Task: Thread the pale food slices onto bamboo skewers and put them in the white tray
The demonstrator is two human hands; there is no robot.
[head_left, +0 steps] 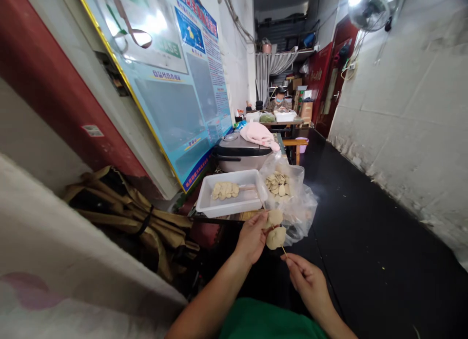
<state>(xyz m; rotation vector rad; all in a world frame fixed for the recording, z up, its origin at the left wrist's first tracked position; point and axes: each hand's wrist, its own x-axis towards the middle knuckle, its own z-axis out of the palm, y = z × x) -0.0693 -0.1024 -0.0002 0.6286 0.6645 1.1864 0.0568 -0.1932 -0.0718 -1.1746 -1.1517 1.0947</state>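
Note:
My left hand (253,239) is closed on a pale, round, flat food slice (275,217) by its edge. Just below it, a second slice (276,238) sits on a thin wooden skewer (283,250). My right hand (306,275) pinches the lower end of that skewer between thumb and fingers. Ahead on the table, a white plastic tray (204,202) holds a row of skewered slices (225,190). To its right, a clear plastic bag (298,175) stands open with a heap of loose slices (278,184) inside.
Behind the tray stands a grey, black-lidded appliance (243,158) with a pink cloth (258,134) on top. A person (280,102) sits at a farther table with white containers (285,115). A folded brown item (153,222) leans at left, below a blue poster (171,109).

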